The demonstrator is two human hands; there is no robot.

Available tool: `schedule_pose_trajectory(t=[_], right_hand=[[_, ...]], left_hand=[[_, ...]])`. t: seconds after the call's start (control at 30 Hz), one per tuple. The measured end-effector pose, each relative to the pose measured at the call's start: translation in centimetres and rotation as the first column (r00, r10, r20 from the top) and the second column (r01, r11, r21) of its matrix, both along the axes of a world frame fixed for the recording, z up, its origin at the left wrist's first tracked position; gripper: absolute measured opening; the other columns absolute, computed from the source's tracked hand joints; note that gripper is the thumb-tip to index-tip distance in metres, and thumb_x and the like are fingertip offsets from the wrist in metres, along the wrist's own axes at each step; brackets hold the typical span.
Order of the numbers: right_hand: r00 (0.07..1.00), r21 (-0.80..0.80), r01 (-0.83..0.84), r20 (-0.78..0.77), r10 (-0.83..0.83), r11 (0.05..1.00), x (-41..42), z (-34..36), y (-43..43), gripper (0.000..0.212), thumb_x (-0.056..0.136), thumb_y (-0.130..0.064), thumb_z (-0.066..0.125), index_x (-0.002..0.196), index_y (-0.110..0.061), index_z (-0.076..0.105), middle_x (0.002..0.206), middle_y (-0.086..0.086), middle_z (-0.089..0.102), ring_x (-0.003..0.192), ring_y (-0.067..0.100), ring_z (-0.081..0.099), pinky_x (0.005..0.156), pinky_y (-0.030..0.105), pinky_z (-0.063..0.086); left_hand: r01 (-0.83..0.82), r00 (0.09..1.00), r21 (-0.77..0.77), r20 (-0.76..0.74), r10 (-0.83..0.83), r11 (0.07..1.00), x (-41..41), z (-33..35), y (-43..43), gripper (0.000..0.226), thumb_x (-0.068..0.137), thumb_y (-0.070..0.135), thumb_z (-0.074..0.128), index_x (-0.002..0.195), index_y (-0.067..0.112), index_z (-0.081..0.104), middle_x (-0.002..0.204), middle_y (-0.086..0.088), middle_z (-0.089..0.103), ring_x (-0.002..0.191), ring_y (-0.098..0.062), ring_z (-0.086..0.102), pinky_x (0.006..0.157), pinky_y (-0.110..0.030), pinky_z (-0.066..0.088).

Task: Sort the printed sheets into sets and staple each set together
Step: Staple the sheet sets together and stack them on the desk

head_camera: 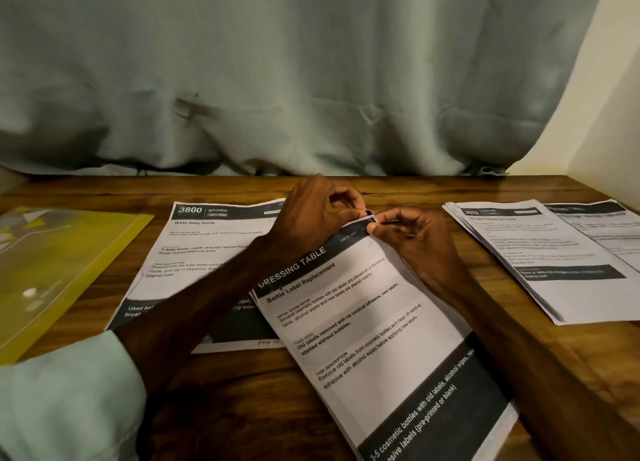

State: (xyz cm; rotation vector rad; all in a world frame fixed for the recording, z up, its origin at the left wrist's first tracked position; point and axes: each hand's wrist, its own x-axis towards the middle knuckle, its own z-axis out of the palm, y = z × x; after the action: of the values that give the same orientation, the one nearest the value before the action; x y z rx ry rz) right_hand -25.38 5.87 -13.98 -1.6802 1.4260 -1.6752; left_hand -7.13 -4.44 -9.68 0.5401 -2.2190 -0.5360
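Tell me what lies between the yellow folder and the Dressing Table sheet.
Head view: the Wash baby bottle sheet lies there, its right part under the Dressing Table sheet, the left forearm crossing it.

One wooden table bears four printed front pages: one Dressing Table set, one Wash baby bottle page just left of that set, one fanned 2652 stack well right of it, one blurred page further right. One yellow folder lies far left of the set. Two hands, left hand and right hand, are at the set's top corner. One curtain hangs behind it
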Motion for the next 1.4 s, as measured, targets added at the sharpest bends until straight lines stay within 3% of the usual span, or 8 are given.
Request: schedule_pose_trajectory(t=[0.07,0.2,0.57,0.77,1.0,1.2,1.4], right_hand=[[1.0,-0.011,0.006,-0.012,-0.006,1.0,0.1,0.1,0.0,0.009,0.088,-0.004,0.077,0.096,-0.009,0.077,0.093,0.003,0.08,0.084,0.016,0.076,0.078,0.023,0.057],[1.0,-0.013,0.015,0.005,-0.015,1.0,0.2,0.2,0.0,0.008,0.091,-0.007,0.073,0.097,-0.011,0.077,0.093,0.001,0.08,0.084,0.015,0.076,0.078,0.024,0.058],[0.995,-0.006,0.068,0.071,-0.067,0.998,0.2,0.3,-0.3,0.009,0.089,-0.005,0.075,0.097,-0.002,0.074,0.093,0.006,0.078,0.085,0.017,0.075,0.077,0.022,0.058],[0.995,-0.043,0.104,0.005,-0.104,0.994,0.0,0.4,-0.3,0.012,0.089,-0.006,0.075,0.098,0.001,0.073,0.095,0.007,0.077,0.091,0.021,0.074,0.082,0.027,0.06],[0.993,-0.059,0.118,0.006,-0.118,0.991,-0.1,0.4,-0.2,0.016,0.087,-0.007,0.077,0.099,0.003,0.073,0.095,0.009,0.077,0.089,0.022,0.074,0.082,0.028,0.06],[0.992,-0.069,0.12,-0.027,-0.122,0.99,0.1,0.5,-0.1,0.016,0.086,-0.007,0.078,0.098,0.002,0.075,0.094,0.006,0.077,0.088,0.018,0.075,0.081,0.028,0.061],[0.99,-0.091,0.125,-0.05,-0.13,0.988,0.0,0.5,-0.1,0.016,0.086,-0.009,0.078,0.098,0.0,0.076,0.093,0.006,0.078,0.087,0.02,0.075,0.081,0.031,0.062]], left_hand=[[0.037,0.999,0.056,-0.022,-0.036,0.998,0.0,0.0,0.1,0.006,0.085,0.012,0.081,0.088,0.016,0.078,0.078,0.009,0.074,0.066,0.001,0.064,0.062,-0.01,0.045],[0.032,0.999,0.1,-0.036,-0.028,0.994,-0.3,0.0,-0.1,0.009,0.088,0.011,0.079,0.096,0.014,0.08,0.084,0.005,0.077,0.073,-0.001,0.07,0.065,-0.009,0.049],[0.073,0.997,0.145,-0.013,-0.072,0.987,-0.5,-0.6,-1.1,0.013,0.094,0.023,0.074,0.104,0.017,0.081,0.098,0.006,0.078,0.087,-0.009,0.074,0.083,-0.042,0.062],[0.061,0.998,0.165,-0.01,-0.06,0.984,-0.5,-0.5,-0.9,0.015,0.095,0.025,0.072,0.103,0.016,0.08,0.099,0.004,0.078,0.086,-0.008,0.074,0.083,-0.041,0.062],[0.058,0.998,0.155,-0.03,-0.054,0.986,-0.4,-0.4,-0.3,0.018,0.09,0.017,0.078,0.106,0.011,0.08,0.098,0.0,0.08,0.079,-0.005,0.075,0.078,-0.031,0.063],[0.071,0.997,0.171,-0.043,-0.065,0.983,-0.5,-0.7,-0.5,0.018,0.089,0.014,0.079,0.106,0.012,0.081,0.097,-0.001,0.08,0.08,-0.01,0.077,0.079,-0.04,0.064],[0.07,0.996,0.166,-0.061,-0.06,0.984,-0.5,-0.7,-0.1,0.017,0.089,0.013,0.079,0.105,0.013,0.081,0.097,-0.001,0.08,0.08,-0.007,0.076,0.079,-0.037,0.064]])
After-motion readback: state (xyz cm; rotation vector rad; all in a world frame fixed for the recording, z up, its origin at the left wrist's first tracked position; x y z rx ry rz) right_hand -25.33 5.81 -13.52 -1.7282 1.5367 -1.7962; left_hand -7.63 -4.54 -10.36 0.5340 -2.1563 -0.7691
